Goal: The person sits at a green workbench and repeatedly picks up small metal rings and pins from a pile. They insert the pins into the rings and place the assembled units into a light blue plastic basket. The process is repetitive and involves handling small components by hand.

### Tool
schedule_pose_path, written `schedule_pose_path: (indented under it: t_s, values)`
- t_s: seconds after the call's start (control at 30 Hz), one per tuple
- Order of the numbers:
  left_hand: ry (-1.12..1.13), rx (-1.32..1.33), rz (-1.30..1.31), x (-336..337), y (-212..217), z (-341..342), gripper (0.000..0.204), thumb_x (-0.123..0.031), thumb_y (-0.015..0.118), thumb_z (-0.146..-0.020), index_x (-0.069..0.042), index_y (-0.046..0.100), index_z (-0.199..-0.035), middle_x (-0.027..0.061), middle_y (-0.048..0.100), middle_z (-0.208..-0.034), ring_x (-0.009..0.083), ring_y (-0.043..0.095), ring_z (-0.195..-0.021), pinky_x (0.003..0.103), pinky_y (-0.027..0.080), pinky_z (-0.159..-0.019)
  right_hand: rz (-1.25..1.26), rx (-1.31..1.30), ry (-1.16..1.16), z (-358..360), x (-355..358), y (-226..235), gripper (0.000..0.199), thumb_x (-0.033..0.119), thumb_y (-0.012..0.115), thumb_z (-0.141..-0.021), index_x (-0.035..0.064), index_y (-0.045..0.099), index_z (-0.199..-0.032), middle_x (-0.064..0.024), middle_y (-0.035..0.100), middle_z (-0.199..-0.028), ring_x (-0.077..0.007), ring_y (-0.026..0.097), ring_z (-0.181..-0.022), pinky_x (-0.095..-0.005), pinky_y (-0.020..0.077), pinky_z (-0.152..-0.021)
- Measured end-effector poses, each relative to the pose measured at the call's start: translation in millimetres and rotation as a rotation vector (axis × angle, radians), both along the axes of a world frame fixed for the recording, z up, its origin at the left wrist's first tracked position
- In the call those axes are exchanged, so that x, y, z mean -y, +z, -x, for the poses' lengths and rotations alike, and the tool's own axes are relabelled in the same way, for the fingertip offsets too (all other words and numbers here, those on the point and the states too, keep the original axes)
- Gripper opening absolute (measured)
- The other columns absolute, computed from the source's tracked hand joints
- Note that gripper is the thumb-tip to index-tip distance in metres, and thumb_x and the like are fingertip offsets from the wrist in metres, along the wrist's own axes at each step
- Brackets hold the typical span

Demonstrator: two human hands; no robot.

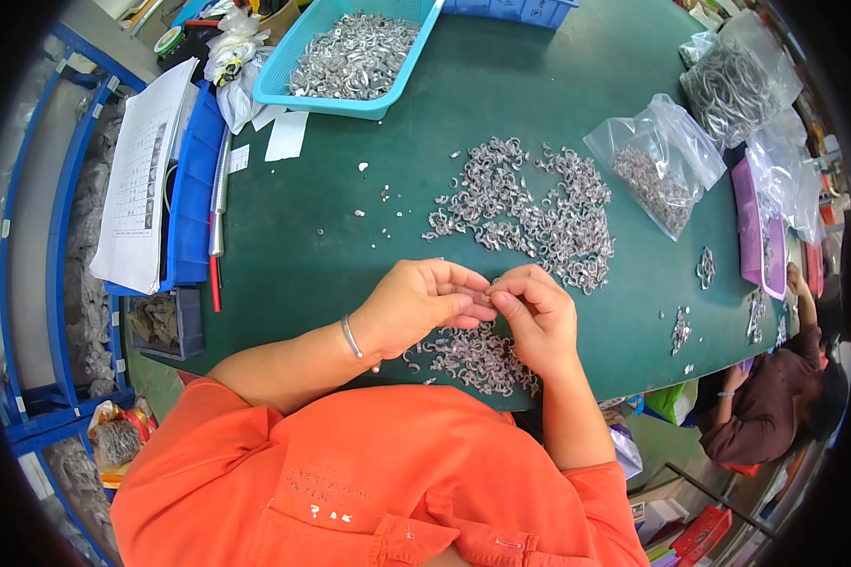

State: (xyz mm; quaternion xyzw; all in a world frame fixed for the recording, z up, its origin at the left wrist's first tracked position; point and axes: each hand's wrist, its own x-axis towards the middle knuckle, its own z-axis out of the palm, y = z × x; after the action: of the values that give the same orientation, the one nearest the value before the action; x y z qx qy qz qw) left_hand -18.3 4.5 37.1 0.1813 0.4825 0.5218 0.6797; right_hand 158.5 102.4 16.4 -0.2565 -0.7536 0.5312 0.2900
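My left hand (pixel 424 304) and my right hand (pixel 535 317) meet fingertip to fingertip above the green table (pixel 331 236), pinching a small silver metal piece (pixel 488 295) between them. A silver bangle sits on my left wrist. Just below my hands lies a small pile of curved metal parts (pixel 477 357). A larger spread of the same loose metal parts (pixel 529 208) lies beyond my hands toward the table's middle.
A light blue tray (pixel 303 90) full of metal parts stands at the back. Clear plastic bags of parts (pixel 657 161) lie at the right, beside a purple tray (pixel 752 227). Papers on blue bins (pixel 142 180) sit left. Another person (pixel 775 387) sits at right.
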Motion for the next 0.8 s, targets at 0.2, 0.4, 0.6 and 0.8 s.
schedule_pose_path:
  t_s: [0.2,0.4,0.6,0.8]
  values:
    - [0.002,-0.088,-0.018,-0.3,4.6,-3.3,0.020,0.004,0.057,-0.098,0.008,0.063,-0.117,0.0201,0.071,-0.110,0.0281,0.073,-0.101,0.035,0.061,-0.088,0.315,-0.078,0.005,-3.3,1.3,4.0,0.007,-0.004,0.069,-0.090,-0.0023,0.073,-0.095,-0.0069,0.067,-0.093,-0.0145,0.063,-0.081,-0.0256,0.0504,-0.069]
    - [0.006,-0.079,-0.087,0.8,1.8,-3.8,0.018,0.001,0.060,-0.098,0.009,0.063,-0.115,0.0177,0.071,-0.106,0.0232,0.073,-0.097,0.031,0.061,-0.083,0.216,-0.093,-0.010,-4.1,3.9,4.5,0.010,-0.006,0.071,-0.086,-0.0009,0.074,-0.094,-0.0071,0.067,-0.091,-0.0142,0.063,-0.080,-0.0249,0.0507,-0.067]
    - [0.012,-0.077,-0.085,0.9,-1.4,-3.8,0.018,0.001,0.062,-0.097,0.009,0.063,-0.113,0.0178,0.071,-0.105,0.0231,0.074,-0.095,0.031,0.061,-0.082,0.122,-0.113,-0.022,-4.2,5.5,1.7,0.013,-0.007,0.073,-0.083,0.0003,0.075,-0.093,-0.0077,0.067,-0.092,-0.0150,0.064,-0.080,-0.0255,0.0510,-0.067]
    - [0.027,-0.088,-0.108,2.3,0.2,-5.1,0.019,0.003,0.065,-0.094,0.008,0.063,-0.112,0.0171,0.071,-0.105,0.0240,0.074,-0.095,0.032,0.062,-0.081,0.106,-0.111,-0.029,-4.9,7.0,0.1,0.015,-0.008,0.074,-0.081,0.0004,0.075,-0.094,-0.0082,0.068,-0.092,-0.0158,0.065,-0.081,-0.0263,0.0519,-0.068]
